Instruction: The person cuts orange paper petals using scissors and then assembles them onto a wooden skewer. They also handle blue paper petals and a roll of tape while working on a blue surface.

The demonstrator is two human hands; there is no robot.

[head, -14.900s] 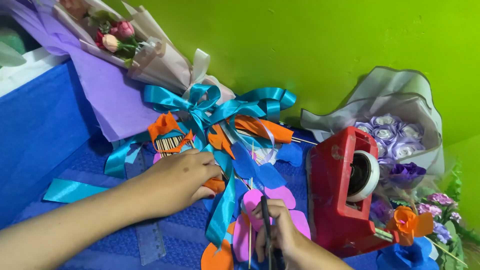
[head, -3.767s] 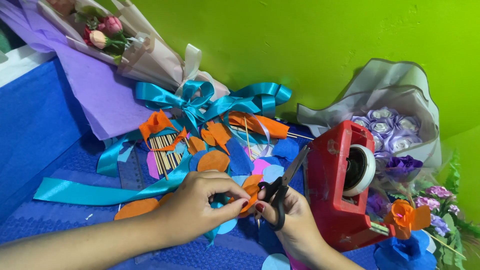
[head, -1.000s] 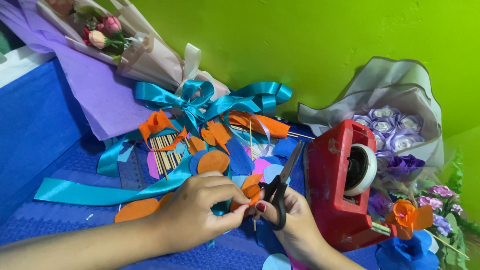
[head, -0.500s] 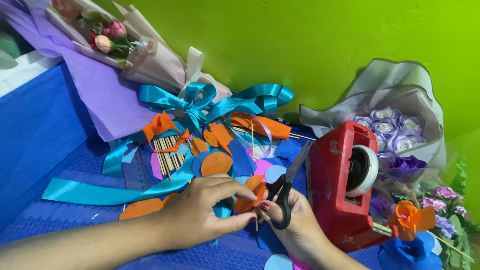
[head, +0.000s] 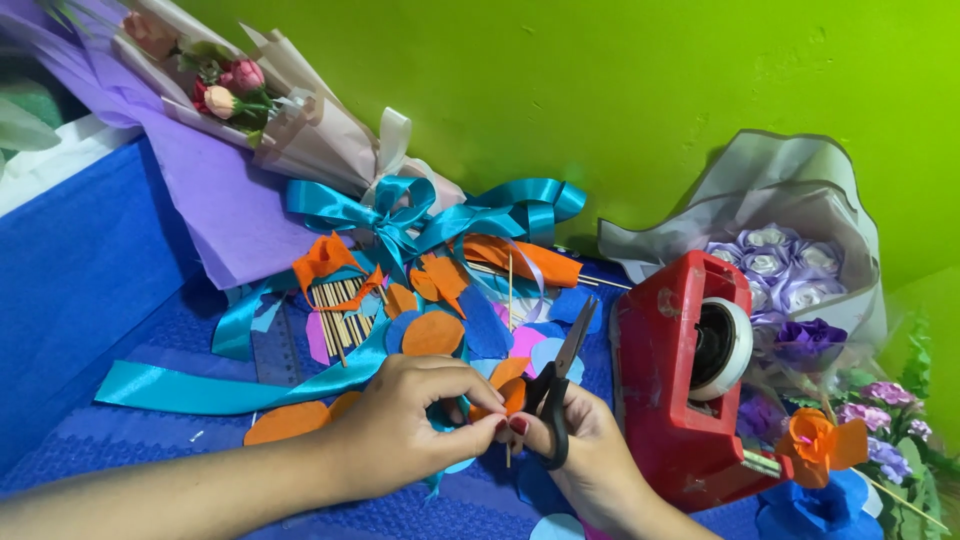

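My left hand (head: 405, 420) pinches a small orange paper petal (head: 508, 385) on a thin wooden stick, thumb and forefinger closed at its lower edge. My right hand (head: 590, 450) grips black scissors (head: 556, 385), blades pointing up and to the right, and its fingers also touch the petal. Both hands meet low in the middle of the view, over a pile of orange, blue and pink paper cut-outs (head: 450, 325). A teal satin ribbon (head: 220, 390) runs under my left wrist.
A red tape dispenser (head: 680, 380) stands just right of my hands. Behind it lies a grey-wrapped bouquet of pale purple roses (head: 780, 265). A pink-rose bouquet in purple paper (head: 230, 100) leans at the back left. A teal bow (head: 400, 215), wooden sticks (head: 335, 310) and an orange paper flower (head: 815, 440) lie around.
The camera view has shifted slightly. My hands stay together on the orange petal, and the scissors stay in my right hand with the blades angled up.
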